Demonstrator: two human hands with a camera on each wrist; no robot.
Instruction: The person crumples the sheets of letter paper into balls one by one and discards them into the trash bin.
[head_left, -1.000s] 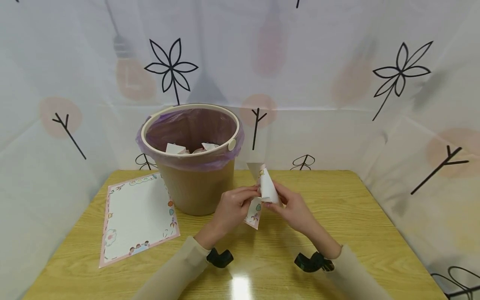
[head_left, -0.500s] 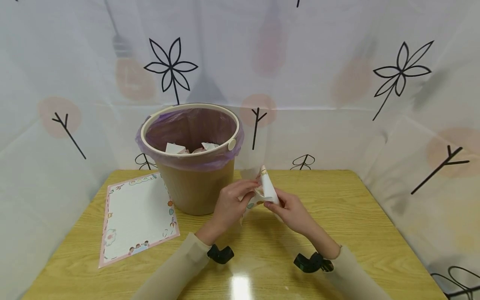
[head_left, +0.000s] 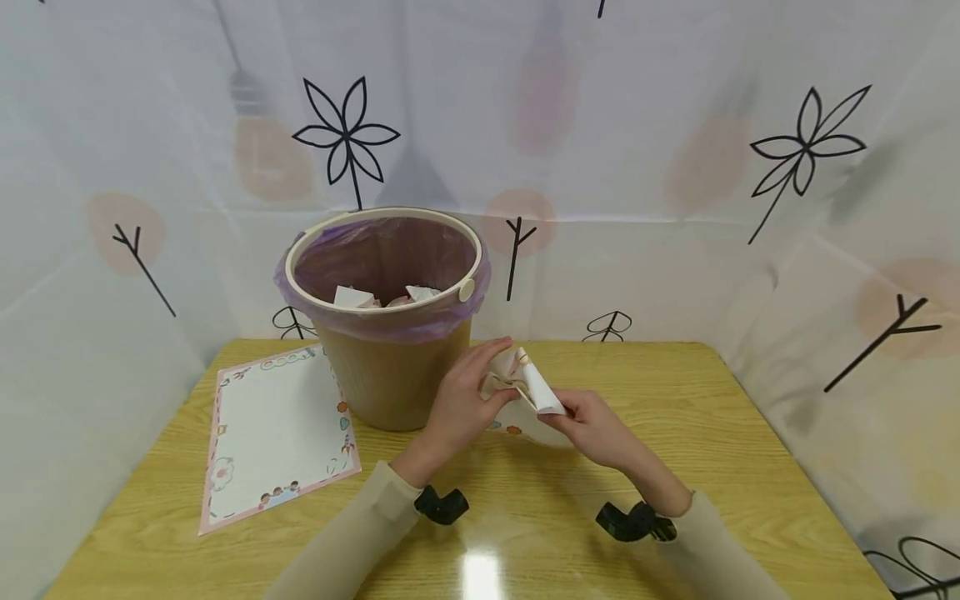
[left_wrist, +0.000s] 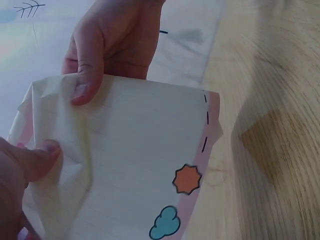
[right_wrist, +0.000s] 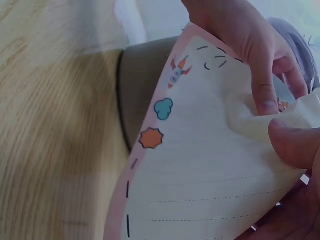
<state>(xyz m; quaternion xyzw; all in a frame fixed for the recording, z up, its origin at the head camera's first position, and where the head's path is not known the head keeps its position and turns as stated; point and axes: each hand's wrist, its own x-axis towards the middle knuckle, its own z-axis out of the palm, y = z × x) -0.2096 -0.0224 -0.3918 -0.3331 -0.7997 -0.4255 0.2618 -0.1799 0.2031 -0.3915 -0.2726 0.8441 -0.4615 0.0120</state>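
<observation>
Between the two hands is a crumpled sheet of decorated paper (head_left: 542, 393), with pink edging, faint printed lines, and orange and teal drawings. My left hand (head_left: 457, 410) holds its left part, with fingers spread apart and thumb against the bent paper. On the other side, my right hand (head_left: 596, 427) pinches the folded edge between thumb and fingers. In the left wrist view, the left thumb (left_wrist: 42, 157) presses a creased area, and the right hand (left_wrist: 117, 42) grips the upper edge. Some fingers are hidden behind the paper.
A beige bin (head_left: 397, 383) with a purple liner (head_left: 483, 287) stands behind the left hand, holding several pieces of white paper (head_left: 352, 297). Flat on the table (head_left: 675, 417) at left lies another pink-bordered sheet (head_left: 277, 433). A patterned cloth (head_left: 637, 250) hangs behind.
The held sheet has bent and its upright fold has tilted to the right. My left fingers have spread and shifted slightly upward; the right hand has moved a little right.
</observation>
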